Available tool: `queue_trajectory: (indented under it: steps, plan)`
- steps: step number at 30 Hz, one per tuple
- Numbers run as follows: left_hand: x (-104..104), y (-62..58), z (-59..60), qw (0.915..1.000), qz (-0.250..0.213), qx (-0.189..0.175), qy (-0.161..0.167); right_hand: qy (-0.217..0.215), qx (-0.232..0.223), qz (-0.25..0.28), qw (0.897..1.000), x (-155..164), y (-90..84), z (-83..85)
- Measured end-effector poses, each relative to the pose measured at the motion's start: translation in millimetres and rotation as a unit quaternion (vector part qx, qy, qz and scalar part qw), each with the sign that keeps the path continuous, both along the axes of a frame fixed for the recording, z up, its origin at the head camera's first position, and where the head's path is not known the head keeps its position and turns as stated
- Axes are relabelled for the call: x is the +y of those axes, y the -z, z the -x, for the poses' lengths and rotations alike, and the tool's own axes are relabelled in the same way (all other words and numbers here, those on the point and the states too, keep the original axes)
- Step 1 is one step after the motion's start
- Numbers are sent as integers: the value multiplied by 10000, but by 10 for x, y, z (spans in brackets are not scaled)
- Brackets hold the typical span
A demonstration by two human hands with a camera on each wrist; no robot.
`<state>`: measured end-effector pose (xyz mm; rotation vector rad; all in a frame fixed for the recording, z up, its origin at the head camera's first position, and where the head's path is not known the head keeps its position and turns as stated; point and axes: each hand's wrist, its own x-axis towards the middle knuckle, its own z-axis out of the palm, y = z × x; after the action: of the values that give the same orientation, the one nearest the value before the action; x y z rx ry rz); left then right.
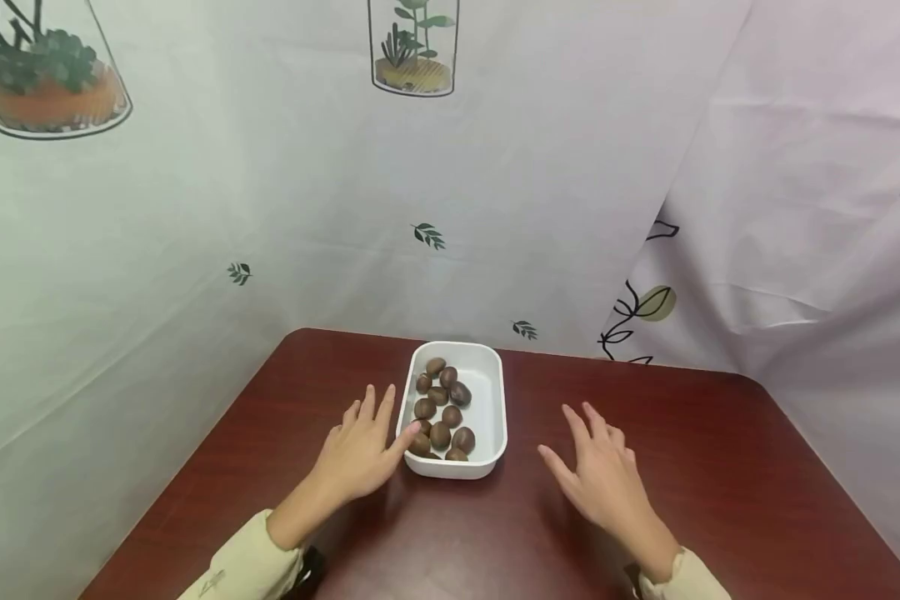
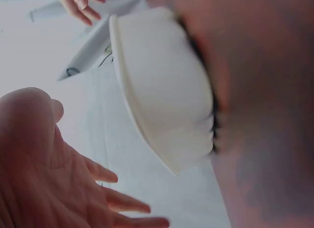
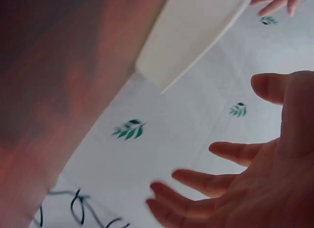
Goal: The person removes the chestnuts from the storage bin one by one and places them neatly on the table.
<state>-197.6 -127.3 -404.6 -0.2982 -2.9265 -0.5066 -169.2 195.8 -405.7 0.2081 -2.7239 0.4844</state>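
A white rectangular tray [image 1: 487, 408] with rounded corners stands on the table, holding several round brown nuts [image 1: 440, 435] that look like chestnuts or macadamias, mostly along its left side. My left hand [image 1: 360, 454] hovers at the tray's left edge, fingers spread, and its thumb overlaps the near left corner in the head view; contact there I cannot tell. To the right of the tray, apart from it, my right hand [image 1: 606, 475] is held over the table with fingers extended and nothing in it. Both wrist views show the tray's outer wall [image 2: 162, 81] beside an empty palm.
The dark red wooden table [image 1: 450, 533] extends on both sides of the tray. Behind it hangs a pale cloth [image 1: 330, 200] printed with leaves and potted plants, and another cloth fold [image 1: 817, 250] drapes at the right.
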Motion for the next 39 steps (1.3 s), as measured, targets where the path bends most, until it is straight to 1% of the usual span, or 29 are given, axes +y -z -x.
queue_trajectory:
  steps: [2, 4, 6, 8, 10, 12, 15, 17, 19, 22, 24, 26, 28, 32, 35, 39]
  plan:
    - [36, -48, 98, 9995, -279, -171, 22, -152, 38, 270, 9995, -93, -51, 58]
    - [80, -76, 208, 9981, -534, -296, 36, -341, -18, 626, 9975, -210, -104, 127]
    - [125, -74, 327, 9967, -752, -299, 76, -554, -189, 1042, 9928, -344, -156, 205]
    - [168, -62, 431, 9939, -1033, -370, 133, -765, -440, 1467, 9852, -488, -191, 291]
    - [203, -33, 519, 9891, -1373, -494, 172, -963, -759, 1829, 9755, -630, -212, 376]
    - [229, 2, 591, 9831, -1707, -631, 175, -1122, -1132, 2049, 9657, -764, -218, 458]
    - [251, 67, 689, 9730, -2174, -763, 155, -1285, -1603, 2060, 9567, -922, -217, 570]
    - [253, 115, 755, 9655, -2477, -782, 201, -1354, -1835, 1943, 9541, -1000, -210, 635]
    - [252, 159, 806, 9527, -2891, -891, 283, -1426, -2044, 1796, 9517, -1057, -199, 690]
    - [243, 203, 859, 9304, -3472, -1120, 356, -1460, -2523, 1633, 9425, -1116, -173, 753]
    - [241, 211, 876, 9195, -3725, -1203, 354, -1433, -2823, 1562, 9356, -1145, -151, 790]
    - [248, 212, 888, 9117, -3904, -1229, 362, -1358, -3074, 1592, 9283, -1166, -118, 817]
    - [255, 209, 899, 9055, -4049, -1201, 407, -1327, -3182, 1645, 9242, -1182, -80, 846]
    - [256, 201, 907, 8982, -4204, -1191, 470, -1505, -3182, 1605, 9221, -1209, -19, 895]
    - [250, 210, 902, 8974, -4212, -1229, 468, -1685, -3011, 1364, 9286, -1215, 21, 918]
    - [244, 228, 899, 8941, -4262, -1289, 471, -1768, -2804, 1251, 9351, -1215, 55, 926]
